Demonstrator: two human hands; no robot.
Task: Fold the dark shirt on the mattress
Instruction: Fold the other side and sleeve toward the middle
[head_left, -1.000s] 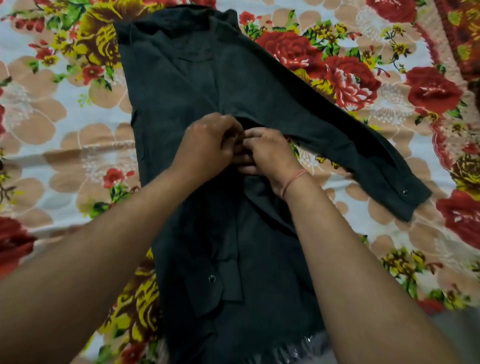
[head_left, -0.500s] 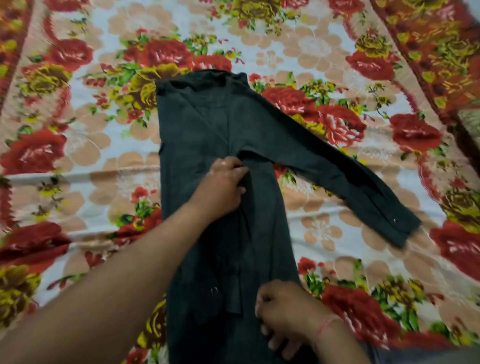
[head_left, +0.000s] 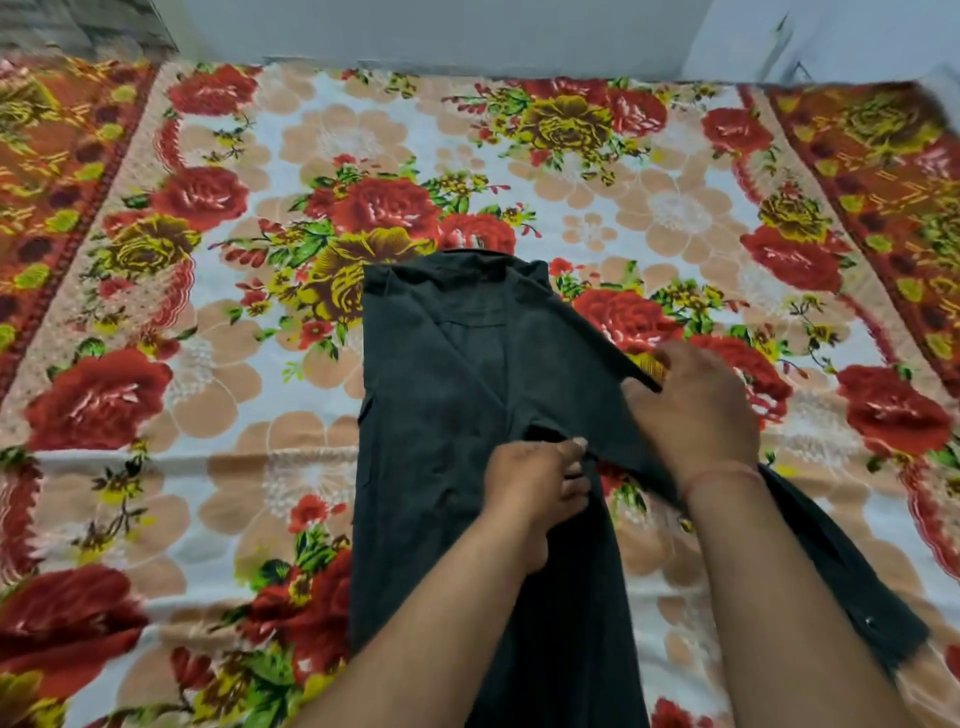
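The dark shirt (head_left: 447, 395) is matt, soft cloth; the floral sheet (head_left: 218, 426) is smooth printed fabric.

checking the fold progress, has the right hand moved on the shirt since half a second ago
Yes. The right hand was down by the dark shirt's lower body; now it is up at the sleeve, near the armpit, beside the left hand.
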